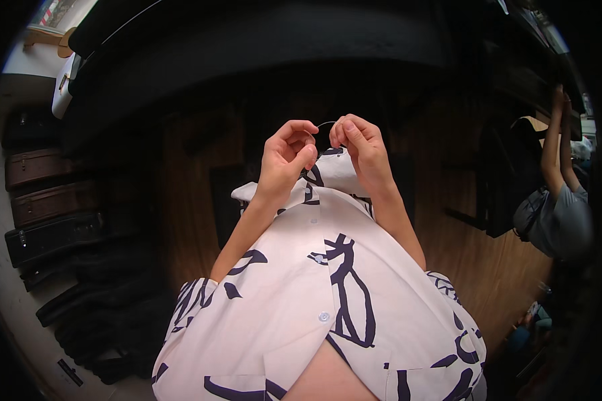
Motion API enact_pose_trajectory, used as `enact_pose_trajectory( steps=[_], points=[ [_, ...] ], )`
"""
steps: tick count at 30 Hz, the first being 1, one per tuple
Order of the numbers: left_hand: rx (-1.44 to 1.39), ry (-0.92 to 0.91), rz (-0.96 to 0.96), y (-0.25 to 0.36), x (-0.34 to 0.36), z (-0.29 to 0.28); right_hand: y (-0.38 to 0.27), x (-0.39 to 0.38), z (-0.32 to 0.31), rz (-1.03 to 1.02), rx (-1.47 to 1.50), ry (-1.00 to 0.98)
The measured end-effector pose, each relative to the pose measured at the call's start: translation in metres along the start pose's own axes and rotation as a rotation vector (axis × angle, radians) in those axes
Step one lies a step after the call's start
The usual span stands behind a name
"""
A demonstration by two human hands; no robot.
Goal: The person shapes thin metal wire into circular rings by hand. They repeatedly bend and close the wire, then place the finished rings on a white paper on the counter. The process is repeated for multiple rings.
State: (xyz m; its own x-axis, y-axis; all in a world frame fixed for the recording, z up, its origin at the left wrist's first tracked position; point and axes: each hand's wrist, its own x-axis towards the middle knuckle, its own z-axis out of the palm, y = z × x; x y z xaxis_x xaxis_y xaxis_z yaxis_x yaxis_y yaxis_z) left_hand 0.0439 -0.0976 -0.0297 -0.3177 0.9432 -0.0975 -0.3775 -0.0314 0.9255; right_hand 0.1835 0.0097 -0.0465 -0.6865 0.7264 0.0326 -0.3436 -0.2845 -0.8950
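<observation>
My left hand [286,152] and my right hand [358,148] are raised close together in front of my chest. Between the fingertips of both runs a thin curved wire or string [325,124], pinched at each end. Below the hands is my white shirt [314,281] with dark line patterns and pale buttons. Both hands are closed in a pinch; what the wire is fixed to cannot be made out.
A large black curved piano body [261,40] spans the top. Dark instrument cases [47,200] are stacked at the left on a pale floor. The floor under me is brown wood [461,254]. Another person [558,207] in grey reaches upward at the right.
</observation>
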Motion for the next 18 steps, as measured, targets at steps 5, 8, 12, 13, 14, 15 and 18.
enact_pose_trajectory(
  steps=[5, 8, 12, 13, 14, 15, 18],
  points=[
    [0.049, 0.044, -0.170, -0.002, 0.021, -0.013, -0.002, 0.013, -0.003, -0.084, -0.401, 0.032],
    [0.014, 0.050, -0.231, -0.006, 0.030, -0.017, -0.004, 0.022, -0.001, -0.129, -0.638, 0.038],
    [-0.025, 0.005, -0.290, -0.010, 0.041, -0.023, -0.006, 0.036, -0.004, -0.145, -0.741, 0.082],
    [-0.033, -0.006, -0.301, -0.011, 0.043, -0.025, -0.006, 0.038, -0.004, -0.138, -0.750, 0.094],
    [-0.030, -0.022, -0.297, -0.011, 0.044, -0.026, -0.007, 0.040, -0.004, -0.131, -0.760, 0.105],
    [-0.029, -0.036, -0.292, -0.012, 0.046, -0.029, -0.008, 0.043, -0.003, -0.114, -0.737, 0.105],
    [-0.033, -0.053, -0.265, -0.007, 0.048, -0.034, -0.006, 0.052, 0.000, -0.025, -0.686, 0.139]
  ],
)
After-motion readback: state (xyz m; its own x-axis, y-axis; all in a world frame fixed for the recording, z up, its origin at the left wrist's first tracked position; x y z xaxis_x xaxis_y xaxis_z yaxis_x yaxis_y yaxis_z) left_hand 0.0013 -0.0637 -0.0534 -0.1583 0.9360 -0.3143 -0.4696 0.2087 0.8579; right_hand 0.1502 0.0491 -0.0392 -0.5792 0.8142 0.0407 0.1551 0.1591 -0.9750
